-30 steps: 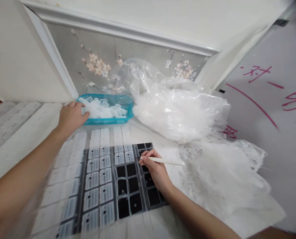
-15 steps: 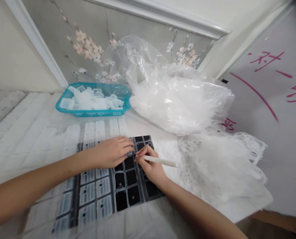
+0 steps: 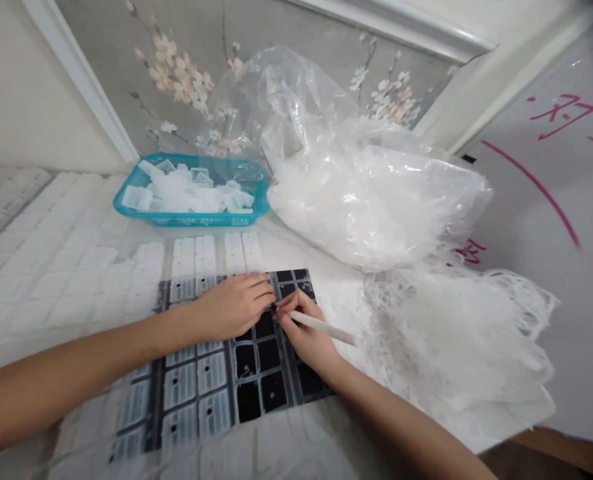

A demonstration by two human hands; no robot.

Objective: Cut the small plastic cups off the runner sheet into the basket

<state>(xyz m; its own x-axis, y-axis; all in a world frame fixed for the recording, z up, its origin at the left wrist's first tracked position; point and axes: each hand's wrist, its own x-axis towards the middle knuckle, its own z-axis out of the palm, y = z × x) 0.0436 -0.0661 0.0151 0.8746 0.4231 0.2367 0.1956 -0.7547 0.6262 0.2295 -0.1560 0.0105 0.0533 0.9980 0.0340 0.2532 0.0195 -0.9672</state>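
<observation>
A black sheet [image 3: 270,355] with a grid of pale lines lies on the table below both hands. Its left columns carry ribbed translucent plastic pieces [image 3: 180,385] with dark dots; black cells show in the columns to the right. My left hand [image 3: 239,303] rests palm down across the sheet, its fingers laid out close together and the thumb hidden. Gripped in the fingers of my right hand [image 3: 309,327] is a slim white pen-like tool [image 3: 329,329], tilted with its back end to the right. Its tip, beside my left fingertips, is too hidden to make out.
Behind the sheet stands a blue basket [image 3: 191,221] of clear plastic pieces. A large clear plastic bag [image 3: 366,200] bulges beside it, with a heap of white stringy scraps [image 3: 456,340] in front. Rows of white molded pieces [image 3: 51,260] cover the left; a whiteboard [image 3: 536,293] stands right.
The view has shifted slightly, so the wall and bag sit differently in the picture. Both hands stay at nearly the same place on the sheet, the tool still in my right hand.
</observation>
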